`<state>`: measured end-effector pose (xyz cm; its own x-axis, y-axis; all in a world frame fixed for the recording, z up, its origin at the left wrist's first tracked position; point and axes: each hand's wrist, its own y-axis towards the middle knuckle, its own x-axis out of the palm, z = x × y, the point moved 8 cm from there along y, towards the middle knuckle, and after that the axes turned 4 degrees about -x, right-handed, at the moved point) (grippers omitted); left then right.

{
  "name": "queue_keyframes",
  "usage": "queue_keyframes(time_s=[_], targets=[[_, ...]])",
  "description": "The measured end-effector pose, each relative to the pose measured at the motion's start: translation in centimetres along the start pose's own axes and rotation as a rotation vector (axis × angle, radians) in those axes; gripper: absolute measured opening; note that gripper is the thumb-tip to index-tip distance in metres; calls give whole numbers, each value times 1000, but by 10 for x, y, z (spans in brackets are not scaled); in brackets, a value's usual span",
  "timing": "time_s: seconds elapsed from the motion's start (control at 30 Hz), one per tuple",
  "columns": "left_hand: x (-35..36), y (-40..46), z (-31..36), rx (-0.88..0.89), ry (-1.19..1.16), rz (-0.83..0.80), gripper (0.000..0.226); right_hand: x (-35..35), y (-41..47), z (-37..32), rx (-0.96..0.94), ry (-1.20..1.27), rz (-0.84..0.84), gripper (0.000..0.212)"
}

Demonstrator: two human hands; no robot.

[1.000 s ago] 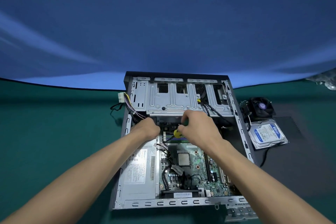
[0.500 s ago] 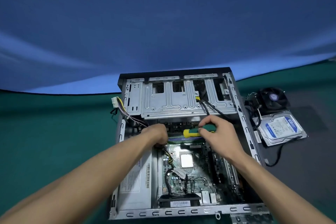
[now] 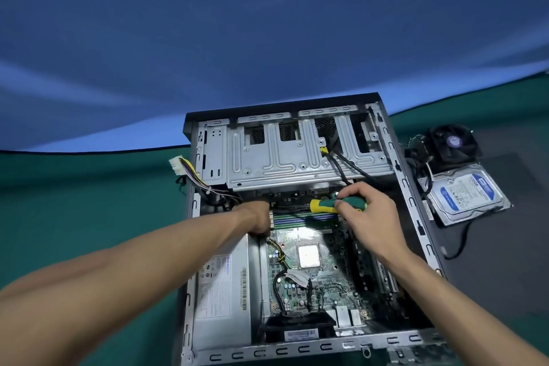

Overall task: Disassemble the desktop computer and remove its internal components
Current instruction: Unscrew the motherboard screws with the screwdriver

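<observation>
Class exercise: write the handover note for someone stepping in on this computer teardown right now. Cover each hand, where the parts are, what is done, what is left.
Right hand grips the screwdriver lying sideways over the RAM slots.
Left hand reaches in at the slots' left end; its fingers are hidden.
Done: cooler fan and hard drive lie on the table, right of the case.
Left: motherboard, power supply, drive cage.
</observation>
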<state>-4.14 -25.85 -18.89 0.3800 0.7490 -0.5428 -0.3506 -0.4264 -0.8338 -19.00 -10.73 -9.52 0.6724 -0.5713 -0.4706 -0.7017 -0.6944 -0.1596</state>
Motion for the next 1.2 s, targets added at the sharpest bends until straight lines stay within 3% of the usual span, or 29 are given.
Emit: queue_keyframes(time_s=[0.07,0.2,0.4,0.57,0.8,1.2], targets=[[2,1,-1,6,-12,-27,10,2,0,-1,4,0,-6,18],[1,1,-2,31,-26,-29,21,2,0,-3,6,-26,-18,18],[4,4,0,55,-56,-50,9,1,-4,-19,-42,-98,-33,15],[-6,-2,-9,51,31,11,25,8,-7,-51,-142,-230,-90,13],[-5,-4,-21,79,-94,-37,30,37,-12,-80,-269,-474,-156,11],[-1,-2,-19,115,-39,-47,39,64,-18,-100,-359,-679,-200,14]])
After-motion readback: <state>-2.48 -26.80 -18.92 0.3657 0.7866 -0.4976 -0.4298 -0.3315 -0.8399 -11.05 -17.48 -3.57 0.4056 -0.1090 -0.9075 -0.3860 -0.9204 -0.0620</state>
